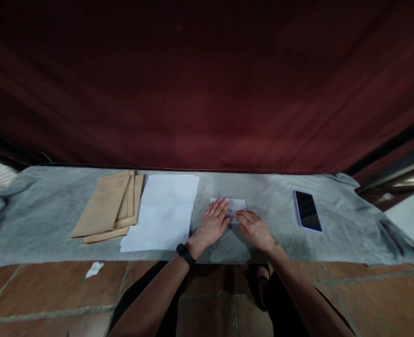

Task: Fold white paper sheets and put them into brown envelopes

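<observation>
A small folded piece of white paper (pixel 238 203) lies on the grey cloth in front of me. My left hand (pixel 211 225) rests flat over its left part, fingers stretched out and pointing away from me. At the paper's right side, my right hand (pixel 256 229) is closed, with curled fingers at the near right edge. The right thumb and the exact grip are partly hidden. A stack of white paper sheets (pixel 165 210) lies just left of my left hand.
Several brown envelopes (pixel 103 206) overlap left of the sheets. A phone (pixel 308 210) with a pale purple edge lies on the right of the grey cloth (pixel 343 215). A dark red curtain (pixel 207 93) hangs behind. A white scrap (pixel 95 269) is on the tiled floor (pixel 52 290).
</observation>
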Available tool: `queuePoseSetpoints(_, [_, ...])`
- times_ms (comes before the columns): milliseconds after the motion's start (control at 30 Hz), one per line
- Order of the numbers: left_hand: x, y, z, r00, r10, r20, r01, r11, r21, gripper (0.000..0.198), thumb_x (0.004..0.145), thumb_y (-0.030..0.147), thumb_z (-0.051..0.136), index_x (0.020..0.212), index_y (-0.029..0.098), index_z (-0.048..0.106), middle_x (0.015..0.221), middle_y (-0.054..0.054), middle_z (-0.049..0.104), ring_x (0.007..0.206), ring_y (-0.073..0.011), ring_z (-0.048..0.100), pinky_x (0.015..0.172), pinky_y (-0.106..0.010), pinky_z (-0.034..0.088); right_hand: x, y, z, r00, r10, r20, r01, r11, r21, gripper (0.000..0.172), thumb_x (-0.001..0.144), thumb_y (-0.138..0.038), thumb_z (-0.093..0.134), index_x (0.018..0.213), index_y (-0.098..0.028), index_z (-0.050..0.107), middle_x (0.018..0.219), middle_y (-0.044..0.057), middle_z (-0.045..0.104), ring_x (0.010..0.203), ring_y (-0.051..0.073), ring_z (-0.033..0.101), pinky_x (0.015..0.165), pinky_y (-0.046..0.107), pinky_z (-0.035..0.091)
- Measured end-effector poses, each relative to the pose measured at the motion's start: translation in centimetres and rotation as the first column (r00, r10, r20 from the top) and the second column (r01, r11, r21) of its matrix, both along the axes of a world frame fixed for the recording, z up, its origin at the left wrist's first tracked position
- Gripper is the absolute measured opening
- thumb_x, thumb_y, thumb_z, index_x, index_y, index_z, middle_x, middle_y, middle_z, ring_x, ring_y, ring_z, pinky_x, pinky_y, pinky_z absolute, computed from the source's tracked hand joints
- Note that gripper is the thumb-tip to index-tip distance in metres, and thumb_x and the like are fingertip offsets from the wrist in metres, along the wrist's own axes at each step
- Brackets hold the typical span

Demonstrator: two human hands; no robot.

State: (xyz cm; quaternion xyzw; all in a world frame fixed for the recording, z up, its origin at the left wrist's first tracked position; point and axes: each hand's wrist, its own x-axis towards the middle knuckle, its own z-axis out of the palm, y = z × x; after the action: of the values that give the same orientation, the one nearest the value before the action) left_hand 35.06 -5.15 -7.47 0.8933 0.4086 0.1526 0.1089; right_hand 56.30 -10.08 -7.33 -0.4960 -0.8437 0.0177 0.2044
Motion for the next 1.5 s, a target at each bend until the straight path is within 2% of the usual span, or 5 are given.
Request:
queuePoseSetpoints(167, [0.6, -0.5, -1.1, 0.994, 0.021, -0.108, -0.020, 1.000, 0.012, 0.052, 0.105, 0.036, 0.035, 0.154, 0.016, 0.039, 0.164, -0.010, 0.034, 0.155, -0.0236, 0.024, 0.127, -0.048, 0.021, 0.2, -0.1, 0.6, 1.000, 0.006, 0.003, -0.006, 0.994, -0.113, 0.030, 0.085, -0.007, 0.054, 0.108, -0.019, 0.067, 0.120, 0.010, 0.069, 0.109, 0.024, 0.065, 0.101, 0.041, 0.052])
queuePoseSetpoints(300, [0.9, -0.6, -1.6, 0.991, 0.055, -0.120, -0.049, 0.998, 0.050, 0.053, 0.105, 0.034, 0.033, 0.154, 0.015, 0.039, 0.164, -0.010, 0.034, 0.155, -0.0243, 0.022, 0.127, -0.048, 0.020, -0.7, 0.5, 0.6, 0.995, -0.078, -0.062, 0.068, 0.987, -0.143, 0.034, 0.096, -0.019, 0.046, 0.124, -0.019, 0.066, 0.128, 0.010, 0.069, 0.119, 0.023, 0.063, 0.106, 0.042, 0.049])
queuePoseSetpoints(567, [1.5, -0.7, -2.1, 0.985, 0.108, -0.132, -0.097, 0.991, 0.087, 0.057, 0.101, 0.027, 0.033, 0.156, 0.009, 0.034, 0.163, -0.014, 0.034, 0.155, -0.0242, 0.023, 0.127, -0.046, 0.019, -3.6, 1.1, -2.7, 0.979, -0.202, 0.005, 0.202, 0.978, -0.055, 0.054, 0.107, -0.032, 0.032, 0.156, -0.013, 0.037, 0.159, 0.014, 0.042, 0.149, 0.026, 0.036, 0.122, 0.050, 0.030])
queuePoseSetpoints(1000, [-0.8, 0.6, -1.7, 0.946, 0.269, -0.183, -0.268, 0.963, 0.034, 0.066, 0.105, 0.046, 0.026, 0.157, 0.005, 0.031, 0.164, -0.016, 0.030, 0.155, -0.0249, 0.022, 0.127, -0.043, 0.020, -1.9, 0.2, -4.1, 0.922, -0.375, 0.096, 0.373, 0.927, 0.034, 0.059, 0.108, -0.041, 0.032, 0.158, -0.010, 0.033, 0.159, 0.017, 0.041, 0.149, 0.028, 0.036, 0.121, 0.050, 0.027])
queuePoseSetpoints(1500, [-0.4, 0.1, -0.9, 0.934, 0.346, -0.090, -0.348, 0.937, -0.006, 0.063, 0.101, 0.035, 0.035, 0.154, 0.002, 0.035, 0.160, -0.022, 0.037, 0.151, -0.0307, 0.031, 0.123, -0.049, 0.027, -0.6, 0.0, -4.0, 0.907, -0.417, 0.053, 0.418, 0.908, -0.004, 0.059, 0.106, -0.042, 0.032, 0.157, -0.012, 0.035, 0.158, 0.016, 0.042, 0.146, 0.032, 0.040, 0.119, 0.053, 0.029])
